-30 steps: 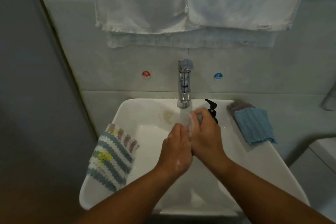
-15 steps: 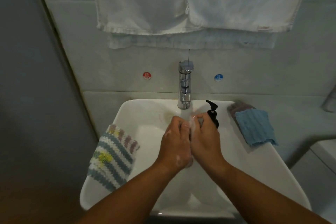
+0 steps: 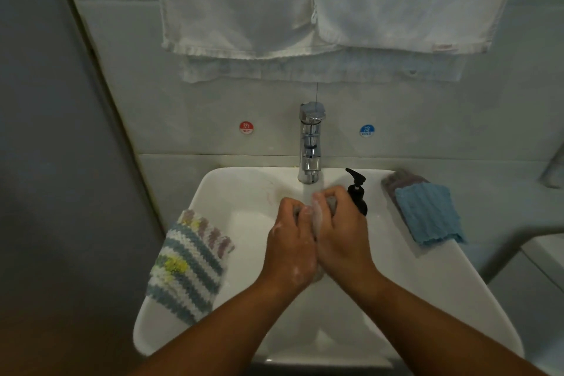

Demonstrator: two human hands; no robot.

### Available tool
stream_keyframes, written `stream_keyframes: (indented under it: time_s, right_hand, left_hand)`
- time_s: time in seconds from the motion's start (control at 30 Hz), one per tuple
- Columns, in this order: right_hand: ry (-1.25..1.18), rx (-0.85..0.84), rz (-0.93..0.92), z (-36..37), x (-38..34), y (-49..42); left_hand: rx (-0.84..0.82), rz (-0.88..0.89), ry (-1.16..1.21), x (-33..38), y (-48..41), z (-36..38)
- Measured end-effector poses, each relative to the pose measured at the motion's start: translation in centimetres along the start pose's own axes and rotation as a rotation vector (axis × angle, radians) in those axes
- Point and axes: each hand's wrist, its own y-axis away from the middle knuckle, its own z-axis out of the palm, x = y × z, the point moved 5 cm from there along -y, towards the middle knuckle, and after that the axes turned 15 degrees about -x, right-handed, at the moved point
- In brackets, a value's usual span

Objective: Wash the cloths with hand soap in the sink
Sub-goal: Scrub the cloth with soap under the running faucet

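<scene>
The left hand [image 3: 290,243] and right hand [image 3: 345,238], pressed side by side, both clutch a small grey soapy cloth [image 3: 332,202] under the chrome faucet [image 3: 311,143], above the white ceramic sink [image 3: 427,284] (suds fleck the knuckles). A black pump soap bottle [image 3: 357,194] stands just beside the right hand. A striped knitted cloth [image 3: 189,262] drapes the left rim, and a blue ribbed cloth [image 3: 427,214] lies on the right.

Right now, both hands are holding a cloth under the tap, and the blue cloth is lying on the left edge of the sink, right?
No. The blue cloth lies on the right edge of the sink; the head view shows it. The left hand and right hand do hold a grey cloth under the tap.
</scene>
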Motion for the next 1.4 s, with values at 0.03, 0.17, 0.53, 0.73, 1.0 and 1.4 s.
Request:
stream_keyframes:
  time_s: [0.03, 0.17, 0.53, 0.73, 1.0, 1.4]
  right_hand:
    - [0.001, 0.035, 0.059, -0.6, 0.5, -0.7]
    - [-0.028, 0.003, 0.138, 0.1, 1.9, -0.2]
    - [-0.023, 0.002, 0.173, -0.3, 2.2, -0.1]
    - [-0.036, -0.032, -0.001, 0.3, -0.1, 0.7]
    - [-0.058, -0.122, 0.082, -3.1, 1.9, -1.5]
    - [0.023, -0.337, 0.228, -5.9, 5.3, -1.4]
  left_hand:
    - [-0.015, 0.019, 0.028, 0.4, 0.4, 0.5]
    - [0.013, 0.012, -0.035, 0.4, -0.3, 0.0]
    - [-0.075, -0.024, -0.036, -0.4, -0.4, 0.7]
    - [-0.094, -0.081, -0.175, -0.9, -0.9, -0.3]
    - [-0.131, -0.011, -0.371, -1.5, -1.4, -5.5]
    - [-0.072, -0.044, -0.183, -3.2, -1.3, -9.3]
